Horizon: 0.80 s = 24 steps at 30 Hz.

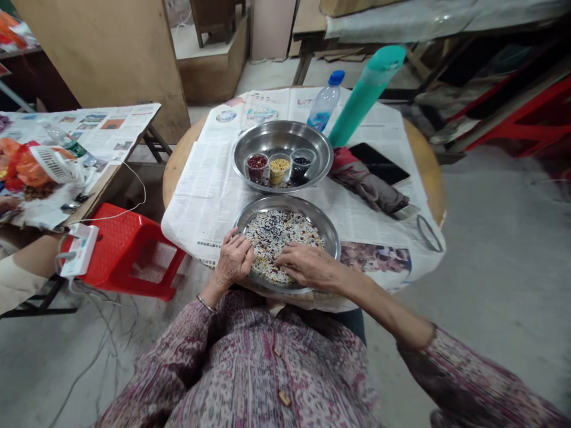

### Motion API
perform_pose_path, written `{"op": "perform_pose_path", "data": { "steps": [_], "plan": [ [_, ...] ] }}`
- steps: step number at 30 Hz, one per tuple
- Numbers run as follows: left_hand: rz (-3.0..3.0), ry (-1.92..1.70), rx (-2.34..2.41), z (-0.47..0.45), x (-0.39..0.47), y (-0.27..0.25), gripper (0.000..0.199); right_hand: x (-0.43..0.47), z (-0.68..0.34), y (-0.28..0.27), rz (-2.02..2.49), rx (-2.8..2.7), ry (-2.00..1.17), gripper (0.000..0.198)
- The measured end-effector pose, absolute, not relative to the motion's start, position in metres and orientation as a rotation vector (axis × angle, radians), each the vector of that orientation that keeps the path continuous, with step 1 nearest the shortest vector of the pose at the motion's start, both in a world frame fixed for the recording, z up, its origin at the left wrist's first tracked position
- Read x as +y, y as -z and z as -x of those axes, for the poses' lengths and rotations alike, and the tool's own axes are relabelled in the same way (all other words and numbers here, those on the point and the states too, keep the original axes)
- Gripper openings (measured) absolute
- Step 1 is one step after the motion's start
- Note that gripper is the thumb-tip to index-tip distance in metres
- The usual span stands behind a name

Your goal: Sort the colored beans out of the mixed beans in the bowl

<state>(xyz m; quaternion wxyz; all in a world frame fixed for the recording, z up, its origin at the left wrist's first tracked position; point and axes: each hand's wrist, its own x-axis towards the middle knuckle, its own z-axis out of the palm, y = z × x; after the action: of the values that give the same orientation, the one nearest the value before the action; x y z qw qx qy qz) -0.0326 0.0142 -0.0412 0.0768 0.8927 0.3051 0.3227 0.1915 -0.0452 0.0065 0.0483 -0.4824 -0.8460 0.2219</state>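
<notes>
A shallow round steel plate (332, 235) lies near the table's front edge, with mixed white, yellow, dark red and black grains and beans (285, 238) spread over it. At its left rim, my left hand (234, 260) is curled closed; what its fingers hold, if anything, is hidden. The fingers of my right hand (307, 264) are drawn together in the grains at the plate's lower right, and I cannot make out what is between them. Just behind, a deeper steel basin (285, 138) holds three clear cups: dark red beans (257, 169), yellow grains (279, 172) and black beans (300, 168).
Newspaper (196, 178) covers the round table. A water bottle (325, 101), a green cylinder (370, 92), a folded umbrella (370, 184) and a dark phone-like slab (379, 163) stand or lie beyond the basin. A red stool (120, 255) with a power strip (80, 249) is at left, beside another person's arm (33, 261).
</notes>
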Motion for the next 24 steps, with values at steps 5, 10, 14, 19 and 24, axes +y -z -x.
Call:
{"op": "perform_pose_path", "data": {
  "steps": [5,10,14,19,24],
  "plan": [
    [-2.674,-0.954,0.933,0.033,0.014,0.041,0.026,-0.038,-0.199,0.01,1.788,-2.376,-0.318,0.03],
    [-2.695,-0.93,0.95,0.032,0.014,0.041,0.025,-0.015,-0.194,0.023,1.991,-2.019,-0.125,0.04],
    [-2.716,-0.95,0.952,0.032,0.014,0.04,0.026,-0.002,-0.169,0.024,1.865,-2.11,-0.228,0.04],
    [-2.735,-1.011,0.927,0.031,0.014,0.038,0.028,0.001,-0.162,0.02,1.782,-2.233,-0.429,0.022],
    [-2.701,-1.02,0.911,0.031,0.013,0.038,0.028,-0.026,-0.189,0.012,1.677,-2.247,-0.549,0.02]
  ]
}}
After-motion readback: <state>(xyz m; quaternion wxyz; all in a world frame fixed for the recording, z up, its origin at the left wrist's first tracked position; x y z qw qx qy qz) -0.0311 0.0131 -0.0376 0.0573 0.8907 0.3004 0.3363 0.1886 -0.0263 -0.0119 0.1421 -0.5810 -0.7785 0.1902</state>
